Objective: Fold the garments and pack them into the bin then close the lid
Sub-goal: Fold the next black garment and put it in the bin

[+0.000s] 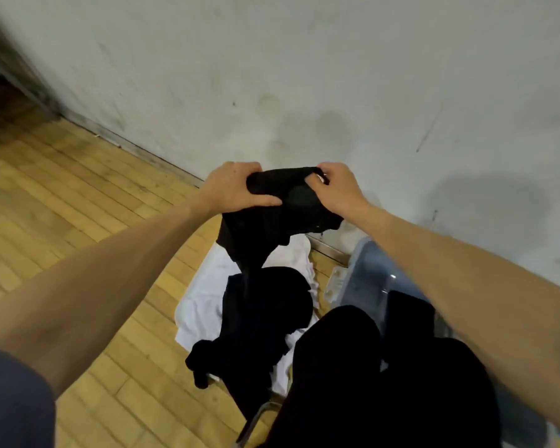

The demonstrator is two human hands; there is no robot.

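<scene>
Bare wooden floor lay open to the left of the white cloth, up to the wall. On the cloth, a heap of black garments blocked the middle. The translucent bin stood close against the wall on the right, partly hidden behind dark-clad knees.

A pale grey wall fills the upper frame before me — scuffed, stained, with soft shadows across its right side. Along its foot runs a grey skirting strip. Lower left lies a floor of yellowish wooden boards — a dark metal frame stands blurred at the upper left.
</scene>
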